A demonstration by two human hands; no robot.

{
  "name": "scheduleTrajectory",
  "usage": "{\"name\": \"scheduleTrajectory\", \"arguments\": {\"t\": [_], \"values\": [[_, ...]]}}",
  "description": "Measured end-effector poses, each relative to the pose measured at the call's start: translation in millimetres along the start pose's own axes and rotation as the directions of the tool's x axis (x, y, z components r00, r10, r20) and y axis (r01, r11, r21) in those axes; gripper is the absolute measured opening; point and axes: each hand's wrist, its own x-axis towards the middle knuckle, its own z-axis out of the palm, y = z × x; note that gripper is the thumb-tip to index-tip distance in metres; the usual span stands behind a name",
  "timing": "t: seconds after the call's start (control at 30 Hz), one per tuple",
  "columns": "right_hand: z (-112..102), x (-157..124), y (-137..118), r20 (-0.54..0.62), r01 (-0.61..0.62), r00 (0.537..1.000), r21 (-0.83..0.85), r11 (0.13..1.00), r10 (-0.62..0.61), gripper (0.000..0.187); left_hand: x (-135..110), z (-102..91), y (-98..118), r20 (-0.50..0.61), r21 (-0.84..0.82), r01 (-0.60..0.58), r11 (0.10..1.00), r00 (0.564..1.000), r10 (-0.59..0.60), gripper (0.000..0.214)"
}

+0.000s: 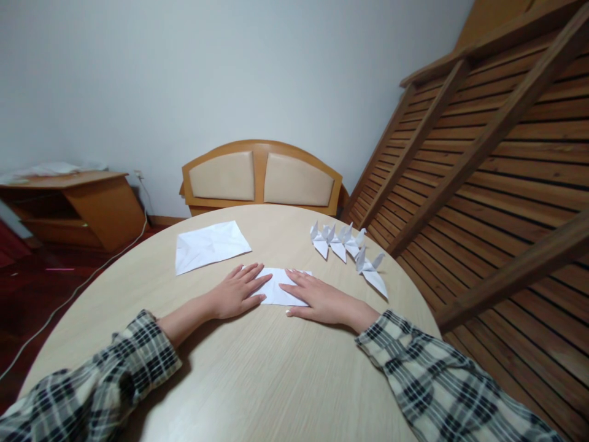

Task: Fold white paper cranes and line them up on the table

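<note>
A folded white paper lies on the round light-wood table in front of me. My left hand rests flat on its left end, fingers stretched out. My right hand lies flat on its right end, fingers also extended. Both hands press the paper down and hold nothing. Plaid sleeves cover both forearms.
A stack of white sheets lies at the back left of the table. Several white paper cranes stand at the back right, one crane nearer me. A wooden chair stands behind the table, a slatted wooden wall at right, a low cabinet at left.
</note>
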Motion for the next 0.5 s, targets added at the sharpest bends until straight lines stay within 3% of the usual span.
{"name": "scheduleTrajectory", "arguments": {"t": [0.23, 0.5], "values": [[-2.8, 1.8, -4.3, -0.046, 0.088, 0.995, -0.1, 0.991, -0.093, 0.057, -0.1, 0.4, -0.5, 0.018, -0.003, 0.005, 1.0, 1.0, -0.005, 0.063], [-4.8, -3.6, -7.8, -0.107, 0.129, 0.981, -0.254, 0.958, -0.16, 0.03, -2.2, 2.7, -3.2, -0.089, -0.034, -0.035, 0.999, 0.996, 0.032, 0.057]]}}
